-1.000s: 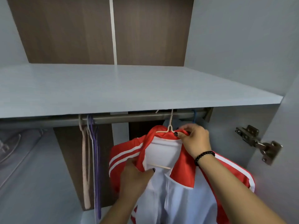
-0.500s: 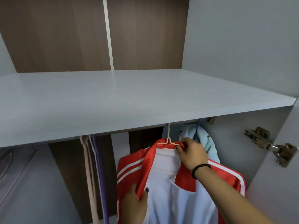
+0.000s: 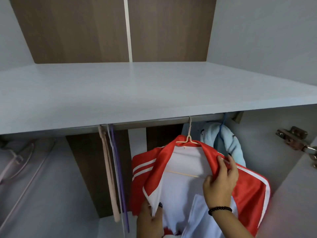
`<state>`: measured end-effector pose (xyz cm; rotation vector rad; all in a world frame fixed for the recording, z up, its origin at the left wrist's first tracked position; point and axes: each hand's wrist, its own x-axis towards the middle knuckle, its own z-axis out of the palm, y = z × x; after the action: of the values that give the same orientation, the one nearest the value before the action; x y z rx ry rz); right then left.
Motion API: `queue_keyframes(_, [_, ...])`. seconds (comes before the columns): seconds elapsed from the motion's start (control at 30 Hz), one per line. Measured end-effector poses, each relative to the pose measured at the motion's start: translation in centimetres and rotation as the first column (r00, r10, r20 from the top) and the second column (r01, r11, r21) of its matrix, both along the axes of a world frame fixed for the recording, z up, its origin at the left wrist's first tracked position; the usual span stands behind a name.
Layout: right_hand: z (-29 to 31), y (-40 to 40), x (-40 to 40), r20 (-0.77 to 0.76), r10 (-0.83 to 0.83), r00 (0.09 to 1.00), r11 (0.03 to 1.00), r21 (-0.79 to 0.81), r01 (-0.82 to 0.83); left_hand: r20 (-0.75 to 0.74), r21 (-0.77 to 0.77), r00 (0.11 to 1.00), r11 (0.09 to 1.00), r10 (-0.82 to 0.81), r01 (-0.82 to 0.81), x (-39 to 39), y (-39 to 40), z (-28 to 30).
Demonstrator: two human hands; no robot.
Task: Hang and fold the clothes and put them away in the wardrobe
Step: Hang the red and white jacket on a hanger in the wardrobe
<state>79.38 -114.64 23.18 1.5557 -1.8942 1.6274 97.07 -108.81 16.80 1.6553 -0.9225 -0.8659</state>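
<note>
A red and white jacket hangs on a pale hanger hooked over the metal rail under the wardrobe shelf. My right hand pinches the jacket's right collar flap, thumb on the front, fingers behind. My left hand grips the left front edge low down, near the frame's bottom. The jacket is open, showing its white lining.
A grey shelf juts out over the rail. Bare pink and purple hangers hang to the left. A light blue garment hangs behind the jacket at right. A door hinge sits on the right wall.
My right hand slid from the collar top by the hook down the right collar flap. My left hand moved lower along the left front edge. The view dipped, showing the rail again.
</note>
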Motion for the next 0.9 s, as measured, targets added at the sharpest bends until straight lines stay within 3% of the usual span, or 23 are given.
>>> queue_keyframes(0.1, [-0.3, 0.5, -1.0, 0.283, -0.024, 0.959, 0.998, -0.048, 0.039, -0.030, 0.007, 0.999, 1.000, 0.026, -0.026, 0.1, 1.4, 0.3])
queue_keyframes(0.2, [-0.4, 0.9, -1.7, 0.545, -0.095, 0.833, 0.995, 0.057, 0.077, -0.031, 0.036, 0.999, 0.999, -0.026, 0.028, 0.9, 2.3, -0.8])
queue_keyframes(0.37, [-2.5, 2.6, -0.3, 0.584, -0.239, 0.776, 0.966, 0.222, 0.130, -0.039, 0.108, 0.989, 0.983, -0.144, 0.147, 1.9, 4.6, -1.5])
queue_keyframes(0.5, [-5.3, 4.7, 1.0, 0.637, -0.354, 0.685, 0.859, 0.510, -0.030, -0.083, 0.183, 0.961, 0.944, -0.265, 0.276, 3.6, 5.7, -2.5])
queue_keyframes(0.63, [-8.6, 7.7, 2.9, 0.547, -0.319, 0.774, 0.695, 0.691, -0.201, -0.101, 0.260, 0.936, 0.899, -0.338, 0.353, 5.4, 6.5, -3.6])
queue_keyframes(0.7, [-10.3, 9.3, 4.0, 0.532, -0.310, 0.788, 0.690, 0.696, -0.199, -0.084, 0.289, 0.942, 0.897, -0.324, 0.334, 6.0, 7.4, -4.2])
queue_keyframes(0.77, [-11.0, 11.0, 5.4, 0.556, -0.287, 0.780, 0.754, 0.634, -0.174, -0.041, 0.309, 0.957, 0.907, -0.289, 0.287, 6.4, 8.3, -4.9])
queue_keyframes(0.9, [-11.4, 14.3, 7.8, 0.730, -0.184, 0.658, 0.883, 0.417, -0.216, 0.090, 0.279, 0.962, 0.934, -0.258, 0.225, 6.7, 9.7, -5.1])
